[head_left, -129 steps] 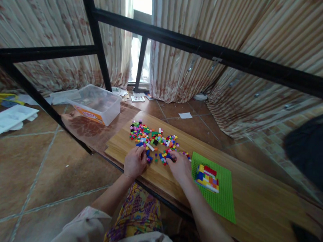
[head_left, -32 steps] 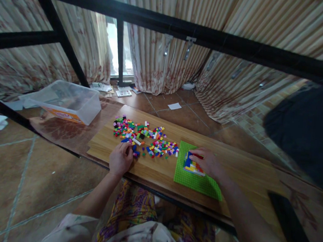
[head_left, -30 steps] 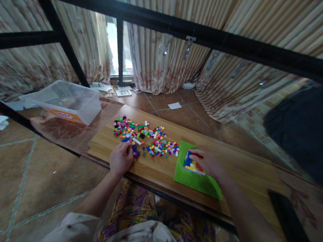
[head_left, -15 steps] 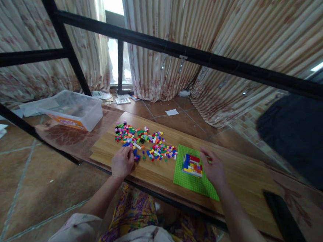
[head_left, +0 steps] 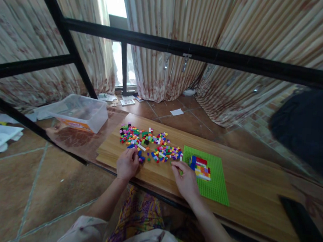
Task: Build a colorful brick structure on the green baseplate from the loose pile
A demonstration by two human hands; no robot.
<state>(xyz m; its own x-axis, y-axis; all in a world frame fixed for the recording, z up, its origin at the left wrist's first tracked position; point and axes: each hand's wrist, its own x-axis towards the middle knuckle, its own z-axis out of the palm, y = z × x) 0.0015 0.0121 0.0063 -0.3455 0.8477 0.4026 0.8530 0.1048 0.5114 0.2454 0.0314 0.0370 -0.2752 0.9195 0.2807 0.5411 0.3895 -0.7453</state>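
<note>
My left hand (head_left: 127, 163) rests on the wooden board with its fingers curled together, right beside a few dark blue toy bricks (head_left: 141, 157). What those fingers hold, if anything, is hidden. My right hand (head_left: 185, 180) hovers at the left edge of the green studded baseplate (head_left: 218, 184). Its thumb and fingers are bent and apart, with green showing in the gap and no brick that I can make out. On the baseplate sits a low block of joined bricks (head_left: 203, 170) in blue, red, yellow, orange and white. Loose multicoloured bricks (head_left: 166, 153) lie in heaps between and beyond my hands.
A clear plastic bin (head_left: 95, 116) with an orange label stands left of the wooden board (head_left: 251, 186). A dark flat object (head_left: 295, 219) lies at the board's right end. A black metal rail (head_left: 156, 42) crosses in front of the curtains. Papers (head_left: 177, 111) lie on the tiled floor.
My right hand has moved left, from over the built block to the baseplate's left edge by the loose bricks. My left hand stays by the blue bricks. The whole view has shifted slightly.
</note>
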